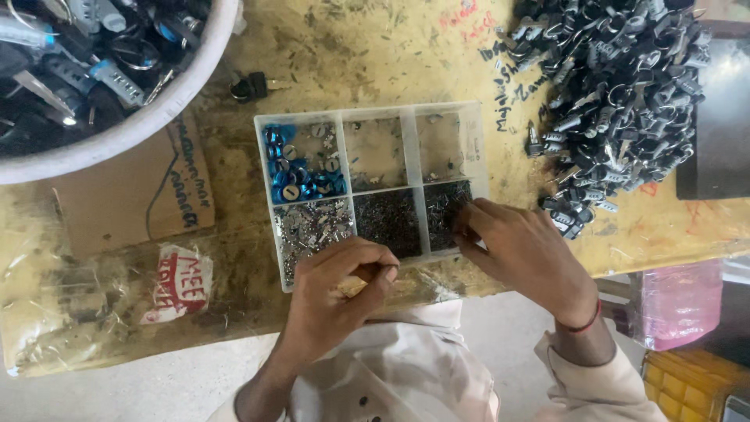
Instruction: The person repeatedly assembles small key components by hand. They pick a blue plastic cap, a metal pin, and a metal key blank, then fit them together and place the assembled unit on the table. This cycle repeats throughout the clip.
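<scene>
Worn yellow workbench (375,55), right hand (519,250) pinching into compartment tray (476,148), left hand (340,285) closed on small part (388,271)

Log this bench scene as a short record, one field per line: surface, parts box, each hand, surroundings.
surface: worn yellow table
parts box: clear six-compartment tray; blue-and-silver discs at its upper left, small dark parts at lower middle
left hand: left hand closed, pinching something too small to identify
right hand: right hand, fingers in the lower right compartment
surroundings: white tub of keyed parts upper left; heap of dark lock cylinders upper right
</scene>
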The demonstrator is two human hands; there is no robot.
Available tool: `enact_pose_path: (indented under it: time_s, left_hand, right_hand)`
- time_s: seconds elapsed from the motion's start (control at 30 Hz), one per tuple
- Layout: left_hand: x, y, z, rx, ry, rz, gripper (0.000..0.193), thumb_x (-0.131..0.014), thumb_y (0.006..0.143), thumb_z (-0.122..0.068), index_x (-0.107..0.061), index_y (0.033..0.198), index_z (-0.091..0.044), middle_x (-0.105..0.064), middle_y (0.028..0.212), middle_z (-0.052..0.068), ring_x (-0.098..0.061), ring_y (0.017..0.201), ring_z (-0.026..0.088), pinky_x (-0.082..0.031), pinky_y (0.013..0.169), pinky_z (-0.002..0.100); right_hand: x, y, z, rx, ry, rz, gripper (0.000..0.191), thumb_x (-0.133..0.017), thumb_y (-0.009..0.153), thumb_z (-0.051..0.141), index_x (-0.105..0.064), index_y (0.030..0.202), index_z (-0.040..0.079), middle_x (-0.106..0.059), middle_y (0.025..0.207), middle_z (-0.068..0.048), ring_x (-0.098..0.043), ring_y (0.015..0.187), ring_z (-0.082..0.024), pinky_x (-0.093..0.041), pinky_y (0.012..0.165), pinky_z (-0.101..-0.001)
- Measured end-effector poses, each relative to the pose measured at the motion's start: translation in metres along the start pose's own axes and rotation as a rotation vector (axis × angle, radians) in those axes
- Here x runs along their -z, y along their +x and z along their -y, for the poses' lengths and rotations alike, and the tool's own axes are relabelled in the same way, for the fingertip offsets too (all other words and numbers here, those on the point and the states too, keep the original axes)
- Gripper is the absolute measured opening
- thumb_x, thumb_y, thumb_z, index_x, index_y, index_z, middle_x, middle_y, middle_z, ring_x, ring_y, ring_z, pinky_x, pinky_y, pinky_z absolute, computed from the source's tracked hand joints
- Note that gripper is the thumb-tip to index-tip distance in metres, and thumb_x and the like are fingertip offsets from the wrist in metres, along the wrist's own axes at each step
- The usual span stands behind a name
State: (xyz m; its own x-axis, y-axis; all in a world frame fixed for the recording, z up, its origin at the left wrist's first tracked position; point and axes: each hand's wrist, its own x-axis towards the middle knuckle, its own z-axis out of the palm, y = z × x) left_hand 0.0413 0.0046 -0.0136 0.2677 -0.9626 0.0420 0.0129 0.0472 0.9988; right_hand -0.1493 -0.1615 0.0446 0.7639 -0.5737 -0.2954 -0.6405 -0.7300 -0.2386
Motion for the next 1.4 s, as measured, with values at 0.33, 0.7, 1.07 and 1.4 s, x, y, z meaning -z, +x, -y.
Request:
enact_pose_path:
  time_s: [0.33,0.7,1.07,1.4]
  left_hand:
    - [-0.002,-0.003,0.015,-0.014,0.012,-0.043,0.010,-0.070,0.091,0.002,-0.072,0.099,-0.003,-0.074,0.095,0.008,-0.075,0.079,0.012,-0.068,0.067,0.024]
    - [-0.015,-0.001,-0.005,0.071,-0.057,-0.099,0.010,-0.069,0.095,-0.001,-0.071,0.105,0.000,-0.074,0.097,0.009,-0.077,0.079,0.013,-0.068,0.067,0.027]
    - [-0.015,-0.007,-0.029,0.333,-0.692,-0.014,0.014,-0.062,0.102,-0.001,-0.065,0.113,0.006,-0.070,0.104,0.012,-0.072,0.094,0.016,-0.068,0.080,0.032]
    - [-0.016,-0.010,-0.030,0.162,-0.409,-0.113,0.012,-0.066,0.099,0.001,-0.068,0.110,0.006,-0.072,0.106,0.013,-0.078,0.092,0.016,-0.071,0.078,0.027]
  right_hand:
    - [-0.019,-0.004,-0.009,-0.010,0.197,-0.311,0.013,-0.071,0.089,0.005,-0.063,0.100,0.006,-0.071,0.094,-0.010,-0.069,0.066,-0.030,-0.050,0.055,-0.0404]
    - [-0.032,-0.016,0.013,-0.161,1.078,-0.439,0.010,-0.064,0.099,0.000,-0.063,0.107,0.005,-0.068,0.101,-0.011,-0.064,0.074,-0.016,-0.051,0.061,-0.0270]
    - [-0.034,-0.035,0.064,0.111,0.630,-0.575,0.018,-0.075,0.090,0.004,-0.063,0.104,0.004,-0.064,0.105,-0.011,-0.066,0.088,-0.021,-0.053,0.077,-0.0312]
    - [-0.055,-0.029,0.068,0.127,0.676,-0.669,0.016,-0.074,0.097,0.014,-0.064,0.104,0.004,-0.066,0.106,-0.011,-0.067,0.087,-0.018,-0.053,0.076,-0.0283]
